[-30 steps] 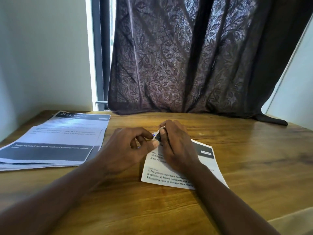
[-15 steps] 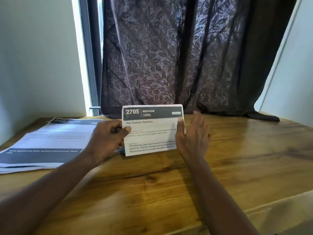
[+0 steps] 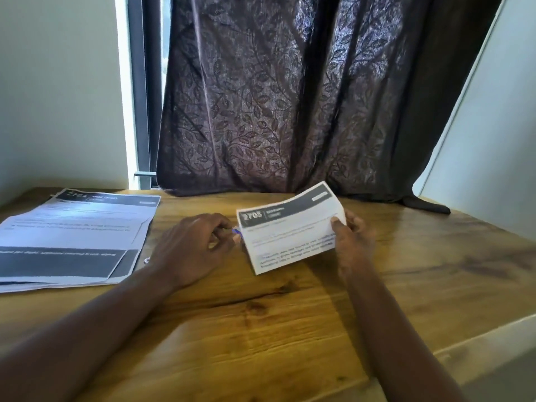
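A folded white sheet [image 3: 290, 230] with a dark header reading "2705" is held tilted just above the wooden table [image 3: 261, 329]. My right hand [image 3: 352, 242] grips its right edge, thumb on the printed face and fingers behind. My left hand [image 3: 197, 245] is just left of the sheet with its fingers curled. A small blue object [image 3: 236, 231] pokes out at its fingertips, close to the sheet's left edge; what it is cannot be told.
A stack of printed sheets [image 3: 72, 239] with dark bands lies flat at the table's left. A small metal piece [image 3: 147, 260] lies by the stack's right edge. A dark leaf-patterned curtain [image 3: 275, 97] hangs behind the table, its hem resting on the back edge.
My left hand has let go of the sheet's left edge. My right hand, which was open against the right edge, now grips it, and the sheet has tilted and shifted to the right.
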Tool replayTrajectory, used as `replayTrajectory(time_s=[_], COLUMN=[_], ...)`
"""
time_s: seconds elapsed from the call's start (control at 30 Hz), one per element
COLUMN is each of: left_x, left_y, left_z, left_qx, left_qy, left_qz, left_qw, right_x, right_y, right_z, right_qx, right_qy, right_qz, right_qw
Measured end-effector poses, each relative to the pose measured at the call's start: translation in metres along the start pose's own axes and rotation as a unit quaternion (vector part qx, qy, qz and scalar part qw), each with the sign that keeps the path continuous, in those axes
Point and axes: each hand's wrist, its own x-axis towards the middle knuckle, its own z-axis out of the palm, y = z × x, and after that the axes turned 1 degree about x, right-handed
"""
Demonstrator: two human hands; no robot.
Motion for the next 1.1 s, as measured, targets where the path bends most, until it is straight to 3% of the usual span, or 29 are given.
replayTrajectory(time_s=[0.1,0.2,0.37,0.5,0.57,0.63,0.73,0.8,0.9,1.1], left_x=[0.002,0.000,-0.006,-0.012,-0.014,-0.015,-0.017,-0.018,-0.021,-0.034], left_y=[-0.005,-0.003,0.002,0.004,0.005,0.005,-0.001,-0.013,-0.047,-0.133], left_z=[0.005,0.005,0.004,0.000,-0.004,-0.011,-0.028,-0.045,-0.079,-0.130], left_qx=[0.037,0.039,0.037,0.030,0.028,0.032,0.047,0.063,0.073,0.172], left_qy=[-0.044,-0.064,-0.071,-0.066,-0.049,-0.032,0.011,0.053,0.099,0.075], left_qz=[0.010,0.005,-0.002,-0.012,-0.012,-0.011,0.000,-0.007,-0.071,-0.258], left_qw=[0.998,0.997,0.997,0.997,0.998,0.999,0.999,0.997,0.990,0.948], right_x=[0.007,0.007,0.005,-0.003,-0.010,-0.019,-0.042,-0.059,-0.082,-0.118], right_y=[0.000,-0.004,0.005,0.003,-0.003,-0.005,-0.008,-0.011,-0.018,-0.027], right_z=[-0.021,-0.036,-0.048,-0.041,-0.036,-0.028,-0.005,0.017,0.062,0.158], right_qx=[-0.045,-0.153,-0.338,-0.528,-0.535,-0.496,-0.415,-0.361,-0.302,-0.284], right_qy=[0.056,0.109,0.082,0.092,0.129,0.137,0.051,-0.037,-0.184,-0.403], right_qz=[0.014,-0.045,-0.099,-0.145,-0.200,-0.270,-0.378,-0.397,-0.361,-0.292], right_qw=[0.997,0.981,0.932,0.832,0.810,0.814,0.826,0.843,0.863,0.820])
